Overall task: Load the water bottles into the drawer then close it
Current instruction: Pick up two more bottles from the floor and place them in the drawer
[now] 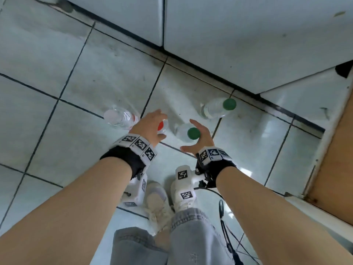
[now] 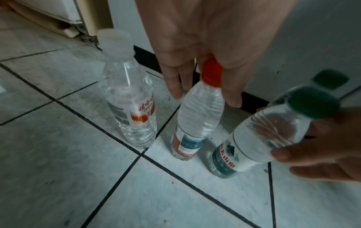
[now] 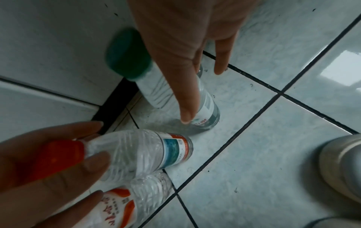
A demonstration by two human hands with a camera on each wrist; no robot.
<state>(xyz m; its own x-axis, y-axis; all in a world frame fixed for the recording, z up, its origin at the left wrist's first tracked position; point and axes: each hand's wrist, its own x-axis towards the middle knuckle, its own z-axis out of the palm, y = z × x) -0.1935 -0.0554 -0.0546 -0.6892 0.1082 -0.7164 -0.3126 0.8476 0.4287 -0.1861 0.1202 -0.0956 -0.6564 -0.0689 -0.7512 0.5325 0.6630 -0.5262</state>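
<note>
Four clear water bottles stand on the tiled floor. My left hand [image 1: 152, 125] hovers over the red-capped bottle [image 1: 162, 126], straight fingers [image 2: 173, 86] on either side of its cap, not gripping. My right hand [image 1: 202, 136] is spread around the near green-capped bottle [image 1: 191, 133], fingers [image 3: 187, 98] straight along its side. A white-capped bottle [image 1: 118, 117] stands to the left and a second green-capped bottle [image 1: 219, 108] further back. The open drawer [image 1: 332, 129], with its wooden bottom, is at the right edge.
White cabinet fronts [image 1: 248, 35] with a dark plinth run along the back. My shoes [image 1: 162, 203] and jeans are just below the hands, with black cables [image 1: 225, 226] trailing on the floor to the right. Bare tiles [image 1: 47, 92] lie to the left.
</note>
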